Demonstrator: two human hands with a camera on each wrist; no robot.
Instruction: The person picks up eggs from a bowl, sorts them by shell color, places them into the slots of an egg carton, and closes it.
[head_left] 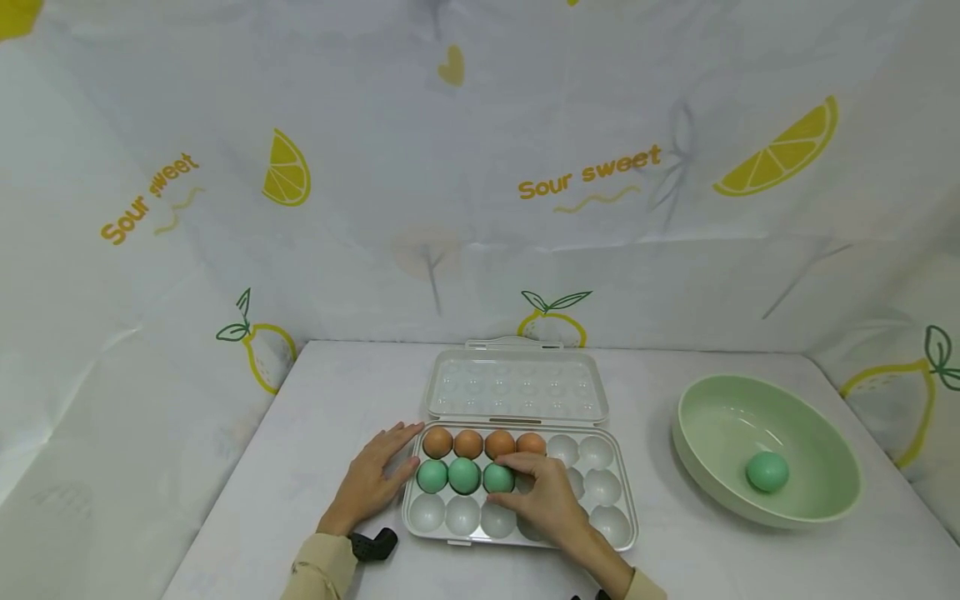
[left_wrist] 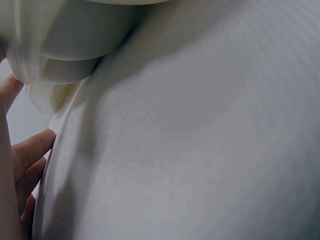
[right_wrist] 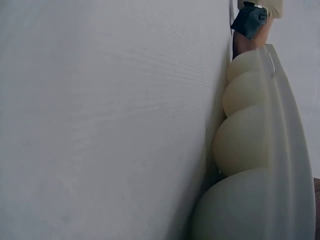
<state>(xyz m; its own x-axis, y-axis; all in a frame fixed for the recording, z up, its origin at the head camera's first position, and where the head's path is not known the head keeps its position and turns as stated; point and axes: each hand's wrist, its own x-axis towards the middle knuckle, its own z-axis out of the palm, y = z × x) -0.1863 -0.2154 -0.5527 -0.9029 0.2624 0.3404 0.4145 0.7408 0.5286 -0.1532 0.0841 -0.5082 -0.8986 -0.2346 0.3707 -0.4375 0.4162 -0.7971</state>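
Note:
A pale plastic egg tray (head_left: pixel 427 512) lies with its clear lid (head_left: pixel 517 383) folded back behind it. Thumb and forefinger of my right hand (head_left: pixel 551 504) pinch a green egg (head_left: pixel 498 478) at the third cup of the middle row. Two more green eggs (head_left: pixel 464 476) sit left of it, and several brown eggs (head_left: pixel 468 443) line the back row. Against the tray's left edge rests my left hand (head_left: pixel 371 479), fingers extended. In the left wrist view its fingers (left_wrist: pixel 32 150) show beside the tray's underside (left_wrist: pixel 75 45). The right wrist view shows the tray's cups (right_wrist: pixel 245 135) from the side.
On the right of the white table (head_left: pixel 300 467) stands a light green bowl (head_left: pixel 712 433) holding one green egg (head_left: pixel 767 472). A black wrist device (head_left: pixel 375 545) is by the left sleeve (head_left: pixel 322 567). A lemon-printed cloth (head_left: pixel 480 167) hangs behind and at the sides.

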